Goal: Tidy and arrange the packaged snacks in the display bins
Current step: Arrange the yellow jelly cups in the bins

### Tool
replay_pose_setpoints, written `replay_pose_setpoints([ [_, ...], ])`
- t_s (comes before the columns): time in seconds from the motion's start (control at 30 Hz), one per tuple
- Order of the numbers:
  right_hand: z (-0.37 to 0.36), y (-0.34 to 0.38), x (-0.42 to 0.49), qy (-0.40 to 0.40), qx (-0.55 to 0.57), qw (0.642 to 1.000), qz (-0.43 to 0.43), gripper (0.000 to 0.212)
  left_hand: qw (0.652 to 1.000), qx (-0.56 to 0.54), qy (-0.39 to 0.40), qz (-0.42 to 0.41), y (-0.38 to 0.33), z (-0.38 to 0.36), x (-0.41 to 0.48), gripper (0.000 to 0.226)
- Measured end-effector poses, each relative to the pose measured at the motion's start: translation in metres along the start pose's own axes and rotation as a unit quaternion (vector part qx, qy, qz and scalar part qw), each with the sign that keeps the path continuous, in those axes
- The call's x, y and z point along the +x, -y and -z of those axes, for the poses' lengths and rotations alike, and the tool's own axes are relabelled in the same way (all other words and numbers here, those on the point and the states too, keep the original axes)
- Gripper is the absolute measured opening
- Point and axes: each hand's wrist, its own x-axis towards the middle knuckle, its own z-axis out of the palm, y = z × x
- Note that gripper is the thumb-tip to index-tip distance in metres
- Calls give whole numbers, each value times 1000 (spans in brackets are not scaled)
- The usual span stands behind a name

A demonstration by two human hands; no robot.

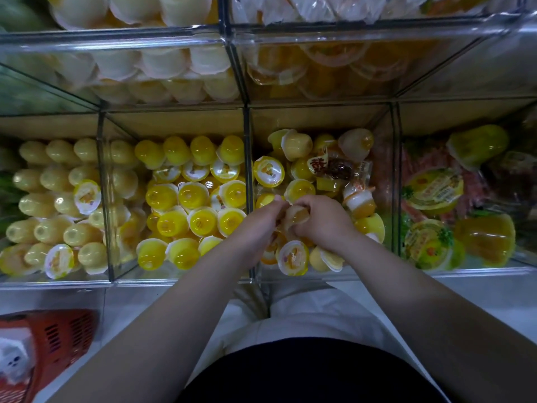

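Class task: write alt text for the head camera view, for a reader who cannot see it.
The left hand and right hand grip one pale jelly cup together over a clear bin of mixed yellow jelly cups. A red basket sits lower left.

Dim, flat light with a yellow cast falls from above on the middle bin (pixel 319 276). White glare streaks run along the clear rail (pixel 116 39) above it, and the upper bins (pixel 162 68) behind are soft and out of focus. Small highlights dot the jelly cups (pixel 191 196) left of it. Rails bow toward both sides. The red basket (pixel 58 338), below and left, is dark and blurred.
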Motion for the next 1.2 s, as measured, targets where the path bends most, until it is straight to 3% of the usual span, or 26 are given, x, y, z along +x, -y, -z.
replay_pose_setpoints([
  [0.2, 13, 4, -14, -29, 110, 993, 26, 35, 998, -55, -4, -22, -7, 0, -7, 18],
  [0.3, 22, 18, -20, -42, 156, 985, 58, 29, 997, -70, 4, -45, -12, 1, -12, 35],
  [0.53, 54, 50, -33, -57, 186, 974, 112, 57, 986, -102, 47, -123, -35, 21, -29, 32],
  [0.73, 66, 83, -52, -98, 309, 937, 127, 47, 976, -65, 69, -197, -62, 37, -58, 17],
  [0.9, 74, 106, -64, -131, 328, 921, 162, 39, 960, 31, 17, -277, -80, 54, -78, 13],
  [1.07, 79, 133, -76, -159, 343, 904, 200, 40, 936, 89, -8, -341, -97, 70, -100, 32],
  [1.2, 81, 157, -79, -173, 368, 886, 222, 45, 916, 106, -11, -388, -111, 84, -115, 20],
])
